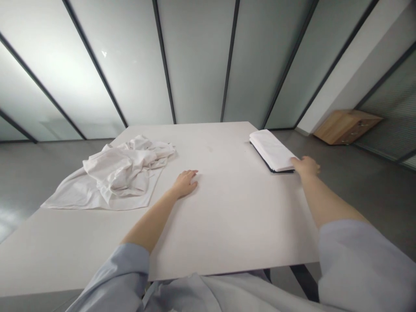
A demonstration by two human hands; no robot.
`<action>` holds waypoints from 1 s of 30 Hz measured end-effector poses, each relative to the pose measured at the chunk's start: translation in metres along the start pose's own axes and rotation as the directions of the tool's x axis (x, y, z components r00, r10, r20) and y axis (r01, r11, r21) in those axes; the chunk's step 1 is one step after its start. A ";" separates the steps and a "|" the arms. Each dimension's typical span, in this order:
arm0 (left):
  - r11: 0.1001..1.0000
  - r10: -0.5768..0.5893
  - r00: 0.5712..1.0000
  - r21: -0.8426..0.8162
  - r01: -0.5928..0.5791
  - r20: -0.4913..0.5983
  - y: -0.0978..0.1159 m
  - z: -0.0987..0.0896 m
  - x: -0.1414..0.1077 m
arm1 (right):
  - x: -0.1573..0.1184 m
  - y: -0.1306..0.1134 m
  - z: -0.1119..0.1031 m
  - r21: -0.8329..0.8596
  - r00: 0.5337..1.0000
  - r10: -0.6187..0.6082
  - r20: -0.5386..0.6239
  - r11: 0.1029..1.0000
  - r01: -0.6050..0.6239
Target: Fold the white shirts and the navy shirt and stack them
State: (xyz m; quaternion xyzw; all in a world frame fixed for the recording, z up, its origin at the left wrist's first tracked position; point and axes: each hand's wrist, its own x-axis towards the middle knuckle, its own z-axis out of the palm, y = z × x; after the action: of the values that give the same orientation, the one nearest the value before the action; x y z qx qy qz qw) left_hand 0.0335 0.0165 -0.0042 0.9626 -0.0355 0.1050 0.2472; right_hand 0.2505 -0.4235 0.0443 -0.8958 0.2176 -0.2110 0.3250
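Tabletop: The white tabletop (227, 216) stands directly in front of you and carries both lots of white cloth.
Left hand: Your left hand (186, 184) is over the middle of the tabletop, palm down, fingers extended and thumb apart from them. It holds nothing. Whether it presses on the surface or hovers just above cannot be confirmed.
Right hand: Your right hand (306, 167) is at the right edge of the tabletop, with its fingertips at the near right corner of the folded cloth (272, 149). You appear to be touching that corner; whether your thumb and fingers are closed on it cannot be told.
Folded cloth: White, in a neat oblong of several layers, lying near the far right corner of the tabletop. A thin dark layer (282, 171) shows beneath it along the left and near edges.
Crumpled cloth: The loose white cloth (130, 169) lies heaped on the left part of the tabletop, one flatter portion spread beneath the folds, well apart from the folded cloth.
Surroundings: Frosted panels (198, 60) with dark frames stand beyond the tabletop; a wooden cabinet (346, 125) is on the floor (351, 173) beyond its right side.
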 end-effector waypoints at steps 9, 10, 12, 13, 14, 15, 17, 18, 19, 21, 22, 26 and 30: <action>0.996 -0.081 0.994 -0.031 0.078 -0.080 -0.007 0.005 0.003 | -0.012 -0.023 0.012 -0.024 0.866 -0.482 -0.133 0.875 0.483; 0.997 -0.077 0.994 -0.022 0.075 -0.081 -0.007 0.006 0.003 | -0.021 -0.032 0.017 0.003 0.807 -0.577 -0.123 0.813 0.582; 0.997 -0.071 0.994 -0.015 0.070 -0.081 -0.007 0.007 0.002 | -0.049 -0.048 0.030 0.078 0.648 -0.761 -0.041 0.644 0.761; 0.998 -0.069 0.994 -0.016 0.068 -0.082 -0.007 0.007 0.001 | -0.069 -0.054 0.037 0.134 0.550 -0.835 0.012 0.547 0.827; 0.998 -0.066 0.994 -0.019 0.065 -0.084 -0.007 0.007 0.000 | -0.092 -0.060 0.044 0.201 0.446 -0.893 0.065 0.450 0.870; 0.998 -0.062 0.994 -0.022 0.061 -0.086 -0.007 0.006 -0.002 | -0.116 -0.063 0.049 0.281 0.341 -0.933 0.116 0.360 0.890; 0.999 -0.050 0.995 -0.021 0.048 -0.091 -0.007 0.004 -0.006 | -0.165 -0.068 0.057 0.454 0.101 -0.976 0.194 0.181 0.873; 0.999 -0.038 0.995 -0.016 0.036 -0.094 -0.006 0.003 -0.009 | -0.186 -0.069 0.059 0.509 0.005 -0.982 0.189 0.102 0.855; 1.000 -0.023 0.995 -0.008 0.022 -0.099 -0.005 0.002 -0.011 | -0.203 -0.069 0.061 0.521 -0.031 -0.987 0.160 0.057 0.852; 1.000 0.012 0.994 0.015 -0.010 -0.111 -0.003 0.000 -0.014 | -0.223 -0.070 0.061 0.455 0.018 -0.990 0.138 0.079 0.887; 0.999 0.029 0.993 0.027 -0.026 -0.115 -0.002 0.000 -0.015 | -0.226 -0.070 0.062 0.388 0.094 -0.984 0.151 0.146 0.910; 0.995 0.083 0.993 0.057 -0.078 -0.088 0.002 0.001 -0.016 | -0.211 -0.068 0.065 0.100 0.432 -0.823 0.369 0.497 0.862; 0.993 0.098 0.993 0.072 -0.093 -0.060 0.003 0.002 -0.016 | -0.186 -0.066 0.066 0.059 0.474 -0.701 0.533 0.589 0.806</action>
State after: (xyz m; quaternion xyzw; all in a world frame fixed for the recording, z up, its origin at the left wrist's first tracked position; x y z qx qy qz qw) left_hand 0.0178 0.0136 -0.0084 0.9639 -0.0701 0.1483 0.2097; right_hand 0.1497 -0.2474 -0.0010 -0.9475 -0.2739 -0.0681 0.1505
